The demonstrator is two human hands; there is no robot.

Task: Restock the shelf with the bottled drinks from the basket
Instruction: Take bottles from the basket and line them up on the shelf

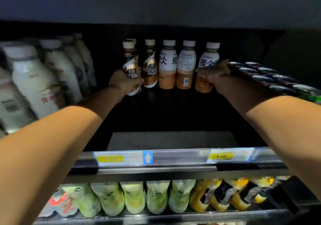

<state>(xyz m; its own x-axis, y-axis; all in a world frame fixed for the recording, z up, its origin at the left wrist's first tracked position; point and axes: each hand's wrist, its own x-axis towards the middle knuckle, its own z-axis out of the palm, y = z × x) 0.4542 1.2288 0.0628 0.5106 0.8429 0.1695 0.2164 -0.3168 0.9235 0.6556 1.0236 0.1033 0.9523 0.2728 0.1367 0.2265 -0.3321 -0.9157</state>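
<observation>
Dark shelving unit is filling the view, interior mostly sitting in shadow. Black upper board (156, 2) is overhanging the top. Shelf deck (170, 140) is catching faint light near its front. Clear price rail (178, 155) is running across, carrying a yellow tag at left (111, 158), another at right (224, 155), and a blue arrow marker (147, 157). Lower tier is showing brighter: pale green drinks (132, 197) sitting left of yellow-and-black ones (225, 193).

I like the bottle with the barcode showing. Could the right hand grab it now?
Probably not yet: the right hand grips the end bottle beside it. The barcode bottle stands close, nothing in front, so once freed, likely yes.
</observation>
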